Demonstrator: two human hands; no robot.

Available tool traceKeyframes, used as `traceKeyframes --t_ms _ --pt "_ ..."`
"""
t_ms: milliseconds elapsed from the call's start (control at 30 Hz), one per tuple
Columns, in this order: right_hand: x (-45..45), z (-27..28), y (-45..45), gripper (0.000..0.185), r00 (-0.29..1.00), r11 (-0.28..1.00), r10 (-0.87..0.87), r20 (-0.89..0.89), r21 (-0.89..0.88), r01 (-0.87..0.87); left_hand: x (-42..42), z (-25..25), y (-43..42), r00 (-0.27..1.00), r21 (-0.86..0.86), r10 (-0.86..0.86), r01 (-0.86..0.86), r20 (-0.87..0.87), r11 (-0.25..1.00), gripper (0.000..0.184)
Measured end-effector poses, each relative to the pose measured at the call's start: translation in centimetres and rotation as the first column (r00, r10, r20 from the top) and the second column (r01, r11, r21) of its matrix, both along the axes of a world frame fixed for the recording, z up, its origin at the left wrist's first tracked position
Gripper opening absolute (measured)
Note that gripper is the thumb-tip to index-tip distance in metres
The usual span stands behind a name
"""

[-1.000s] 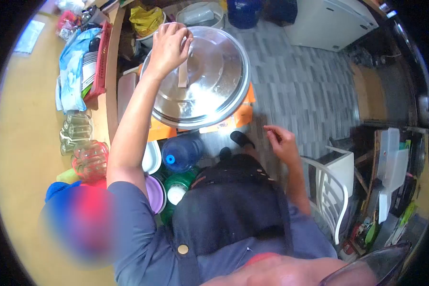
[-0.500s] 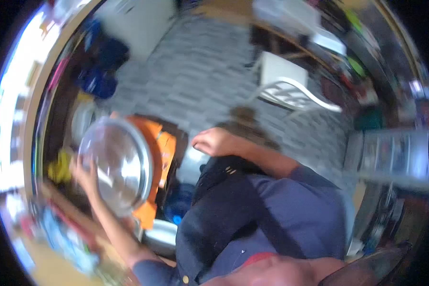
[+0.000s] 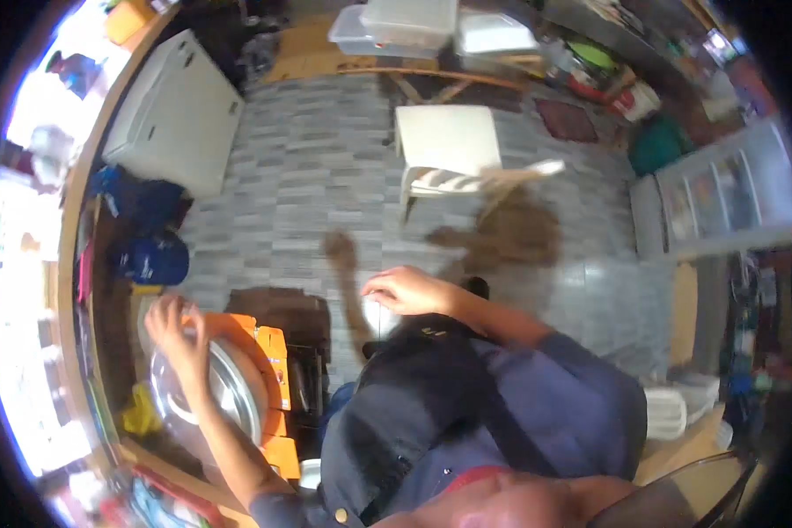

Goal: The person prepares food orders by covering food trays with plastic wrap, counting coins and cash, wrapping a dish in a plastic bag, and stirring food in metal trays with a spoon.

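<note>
My left hand (image 3: 176,333) is above the far edge of a round metal basin (image 3: 253,400) at the lower left. Its fingers are curved, with a gap between thumb and fingers, and I see nothing in them. A clear, domed cover (image 3: 172,387) lies over the basin, partly hidden by my left forearm. Around the basin's right side runs orange cardboard (image 3: 275,352). My right hand (image 3: 405,290) is in front of my waist, its fingers curled together. Something pale shows just below its fingertips, but I cannot tell whether the hand holds it.
A white chair (image 3: 449,141) stands on the grey tiled floor. Behind it, a low wooden table (image 3: 449,77) is beside clear plastic bins (image 3: 396,31). A white chest freezer (image 3: 176,114) is at the far left. A drawer unit (image 3: 722,194) stands right. A yellow cloth (image 3: 141,412) lies beside the basin.
The view has swung, so the chair and floor are shifted and sharper. My left hand has moved from the cover's near left side to its far edge. My right hand stays curled at my waist.
</note>
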State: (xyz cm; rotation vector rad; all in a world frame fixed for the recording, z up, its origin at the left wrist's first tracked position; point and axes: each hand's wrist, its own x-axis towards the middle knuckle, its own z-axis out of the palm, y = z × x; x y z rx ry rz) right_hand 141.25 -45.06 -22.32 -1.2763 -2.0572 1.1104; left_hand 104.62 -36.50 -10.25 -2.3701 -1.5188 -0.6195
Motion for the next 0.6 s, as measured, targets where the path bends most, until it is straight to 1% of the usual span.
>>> traceKeyframes --t_ms 67,100,133,200,267,333,367,400,467,500,567,600 --pt "5.4 -0.3 -1.0 0.019 0.990 0.997 -0.058 -0.127 0.049 0.064 7.4 1.1 0.1 0.997 -0.005 -0.067 0.067 0.040 0.998 0.022" --pt "8.1 0.0 -1.1 0.019 0.981 0.994 -0.109 -0.159 -0.049 0.102 10.8 0.8 0.8 0.993 0.019 -0.057 0.055 0.103 0.998 0.023" --pt "11.4 0.5 -1.6 0.019 0.971 0.978 -0.163 -0.175 -0.155 0.137 14.8 1.3 1.1 0.989 0.011 -0.092 0.091 0.115 0.996 0.021" --pt "18.6 1.1 -2.0 0.020 0.978 0.977 -0.166 -0.122 -0.152 0.147 22.6 1.7 1.7 0.966 0.063 -0.204 0.196 0.158 0.978 0.017" --pt "25.7 0.3 -2.3 0.020 0.971 0.970 -0.216 -0.100 -0.139 0.201 29.9 1.1 2.6 0.941 0.053 -0.244 0.238 0.236 0.970 0.015" --pt "31.7 3.2 -2.4 0.020 0.954 0.942 -0.301 -0.008 -0.157 0.296 36.0 1.2 4.1 0.902 0.003 -0.276 0.291 0.334 0.957 0.014" --pt "34.9 2.7 -2.8 0.020 0.928 0.928 -0.365 -0.069 -0.109 0.357 39.1 0.9 4.6 0.868 -0.025 -0.299 0.336 0.397 0.941 0.013" --pt "37.3 4.1 -3.3 0.019 0.912 0.913 -0.407 -0.050 -0.045 0.405 41.6 0.6 5.0 0.824 -0.042 -0.309 0.372 0.474 0.927 0.012" --pt "41.8 5.7 -3.8 0.020 0.868 0.870 -0.490 -0.078 -0.106 0.482 46.8 0.7 6.6 0.718 -0.043 -0.334 0.451 0.611 0.891 0.010" --pt "43.7 6.3 -4.2 0.020 0.842 0.844 -0.534 -0.077 -0.113 0.524 49.5 0.5 7.0 0.566 -0.100 -0.255 0.521 0.784 0.848 0.009" --pt "46.1 6.3 -5.4 0.019 0.786 0.790 -0.611 -0.090 -0.131 0.599 53.6 -0.3 8.6 0.372 -0.096 -0.218 0.666 0.902 0.740 0.009" --pt "47.1 5.8 -6.4 0.019 0.765 0.769 -0.639 -0.080 -0.085 0.634 55.5 -0.9 9.2 0.282 -0.096 -0.170 0.729 0.944 0.677 0.009"
